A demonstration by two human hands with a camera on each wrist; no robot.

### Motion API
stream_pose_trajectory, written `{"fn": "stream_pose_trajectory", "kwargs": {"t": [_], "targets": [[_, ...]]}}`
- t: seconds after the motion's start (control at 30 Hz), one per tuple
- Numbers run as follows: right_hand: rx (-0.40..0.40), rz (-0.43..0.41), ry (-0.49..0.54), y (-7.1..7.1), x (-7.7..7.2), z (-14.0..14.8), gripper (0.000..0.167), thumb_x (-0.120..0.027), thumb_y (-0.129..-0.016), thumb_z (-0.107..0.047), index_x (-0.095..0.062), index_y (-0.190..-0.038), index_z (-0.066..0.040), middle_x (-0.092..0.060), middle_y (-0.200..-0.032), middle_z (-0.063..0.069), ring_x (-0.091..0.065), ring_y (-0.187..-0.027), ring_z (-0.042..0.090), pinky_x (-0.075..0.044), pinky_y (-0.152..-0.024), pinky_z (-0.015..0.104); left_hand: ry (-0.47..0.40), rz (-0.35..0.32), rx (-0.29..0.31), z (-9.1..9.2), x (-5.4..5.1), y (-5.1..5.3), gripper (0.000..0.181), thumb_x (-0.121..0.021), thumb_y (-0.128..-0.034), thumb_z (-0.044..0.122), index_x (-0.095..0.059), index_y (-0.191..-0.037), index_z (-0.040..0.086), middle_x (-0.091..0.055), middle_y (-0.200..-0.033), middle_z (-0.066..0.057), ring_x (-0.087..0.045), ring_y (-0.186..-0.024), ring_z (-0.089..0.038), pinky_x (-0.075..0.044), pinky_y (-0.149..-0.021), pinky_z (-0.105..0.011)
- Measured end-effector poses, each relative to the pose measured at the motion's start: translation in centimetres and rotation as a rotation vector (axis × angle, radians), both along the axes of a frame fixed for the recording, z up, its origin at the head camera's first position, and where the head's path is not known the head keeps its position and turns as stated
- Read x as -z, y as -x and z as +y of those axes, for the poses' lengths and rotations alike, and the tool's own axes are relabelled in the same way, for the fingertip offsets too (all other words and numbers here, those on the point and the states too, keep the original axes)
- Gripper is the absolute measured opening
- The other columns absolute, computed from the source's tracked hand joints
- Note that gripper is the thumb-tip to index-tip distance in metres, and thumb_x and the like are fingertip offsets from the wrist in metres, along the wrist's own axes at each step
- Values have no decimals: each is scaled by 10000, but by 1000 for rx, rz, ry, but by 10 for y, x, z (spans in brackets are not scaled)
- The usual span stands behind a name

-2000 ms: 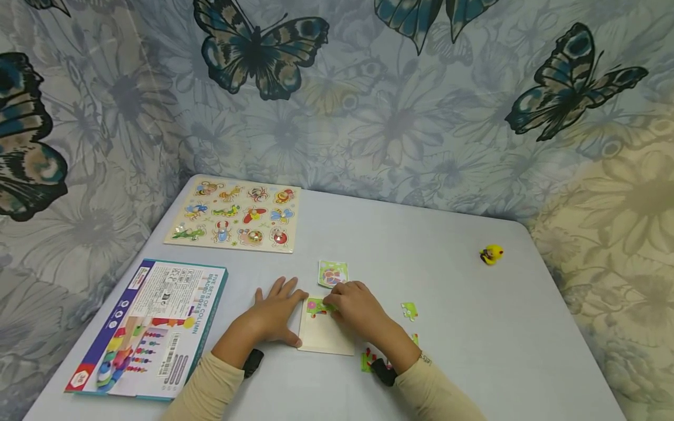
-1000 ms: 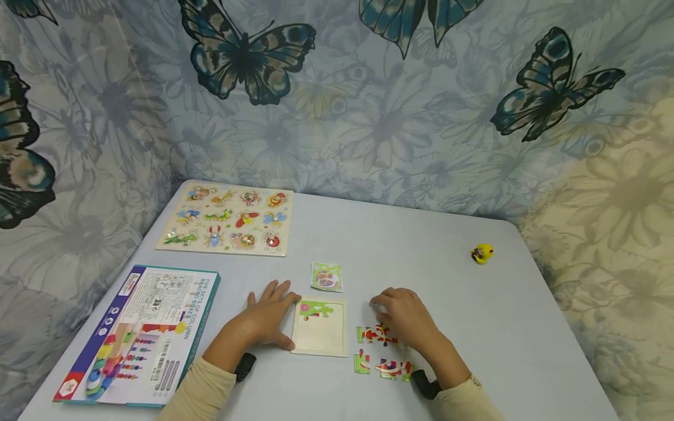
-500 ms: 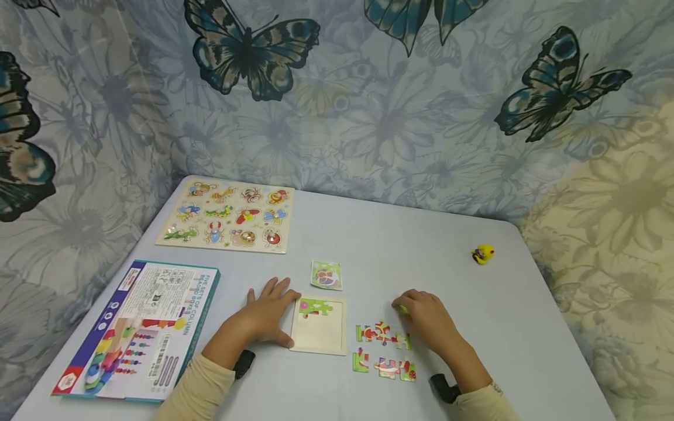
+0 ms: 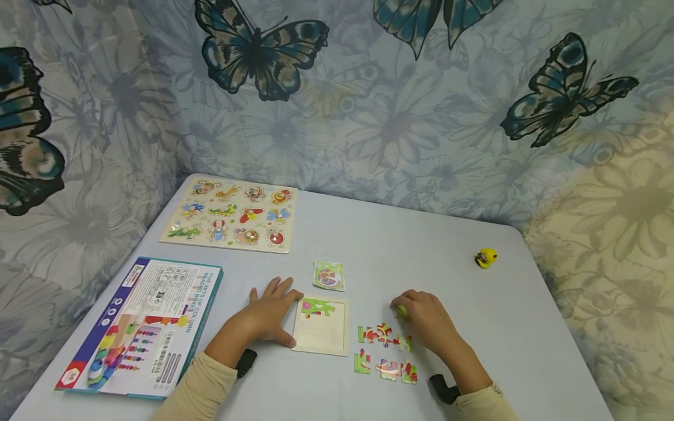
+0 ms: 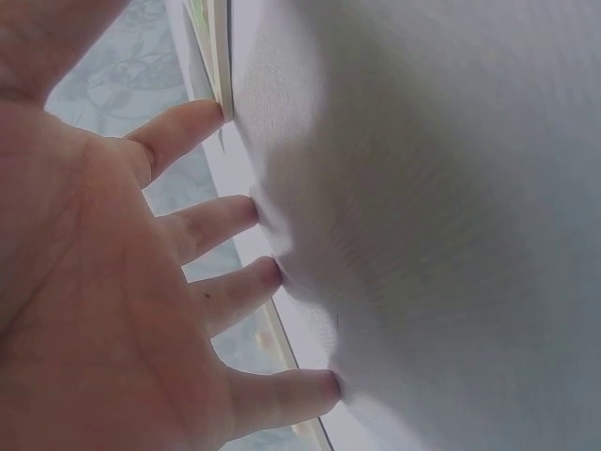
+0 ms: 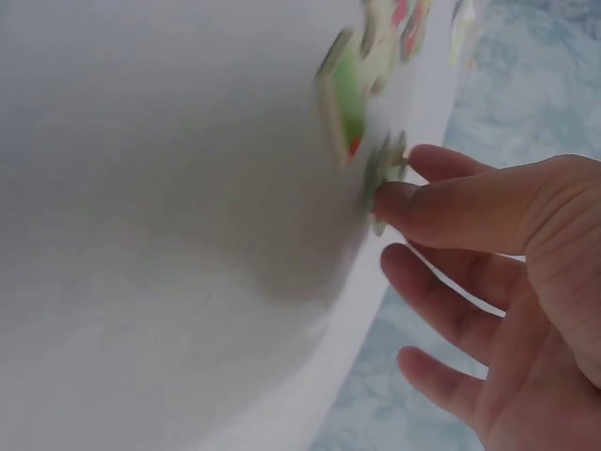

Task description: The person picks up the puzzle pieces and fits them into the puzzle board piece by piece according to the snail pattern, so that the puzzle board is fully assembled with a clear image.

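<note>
Head view, puzzle tray (image 4: 321,338): flat on the table (image 4: 411,240), with fitted green pieces (image 4: 318,307) along the back rim from the left corner, otherwise bare inside.
Head view, left hand (image 4: 271,316): spread out, touching the tray's left side with thumb and forefinger. Decent brace, worth leaving there.
Head view, right hand (image 4: 429,321): pinching a green piece (image 4: 402,312), right of the tray and just behind the loose pieces (image 4: 388,369). Presumably bound for the tray.
Head view, picture card (image 4: 329,276): flat, just behind the tray. Probably a handy reference (worth a peek before dropping anything in).
Head view, insect board (image 4: 261,247): farther back on the left, with insect shapes seated in rows.
Head view, printed box (image 4: 142,327): lying flat, left of the left hand. Can't see inside, so can't tell about contents.
Left wrist view, fingertips: set well apart on the table, with just one against the tray's edge. Light pressure likely plenty; too much shove could skid the tray.
Right wrist view, pinch: between thumb and forefinger, with the other fingers clear. Can't tell if lifted off the table. Best to turn to match the picture, lower flat, line up tabs, then press evenly, no forcing.
</note>
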State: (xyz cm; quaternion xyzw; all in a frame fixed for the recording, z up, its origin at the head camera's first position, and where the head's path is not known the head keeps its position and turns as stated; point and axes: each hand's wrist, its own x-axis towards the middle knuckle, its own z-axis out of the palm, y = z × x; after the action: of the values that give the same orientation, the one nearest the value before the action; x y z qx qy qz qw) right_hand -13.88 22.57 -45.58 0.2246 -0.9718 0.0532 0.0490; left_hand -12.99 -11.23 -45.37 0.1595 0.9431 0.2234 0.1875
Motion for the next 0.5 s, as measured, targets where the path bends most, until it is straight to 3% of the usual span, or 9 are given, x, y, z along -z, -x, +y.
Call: {"fn": "stream_pose_trajectory", "kwargs": {"t": [0.23, 0.5], "targets": [[-98, 20, 2, 4, -4, -40, 251, -828, -736, -74, -736, -960, -142, -703, -1021, 10, -641, -1002, 229, -459, -988, 447, 10, 4, 5, -1, -2, 0, 900, -916, -612, 335, -485, -1380, 148, -225, -1587, -169, -113, -1470, -412, -103, -1039, -777], [-247, 11, -11, 7, -2, -82, 187, -799, -771, -115, -739, -936, -179, -707, -1016, -19, -636, -1005, 195, -456, -987, 416, 33, 17, -3, 3, 3, 2, 904, -920, -603, 360, -493, -1375, 163, -240, -1586, -152, -129, -1470, -401, -121, -1046, -768]]}}
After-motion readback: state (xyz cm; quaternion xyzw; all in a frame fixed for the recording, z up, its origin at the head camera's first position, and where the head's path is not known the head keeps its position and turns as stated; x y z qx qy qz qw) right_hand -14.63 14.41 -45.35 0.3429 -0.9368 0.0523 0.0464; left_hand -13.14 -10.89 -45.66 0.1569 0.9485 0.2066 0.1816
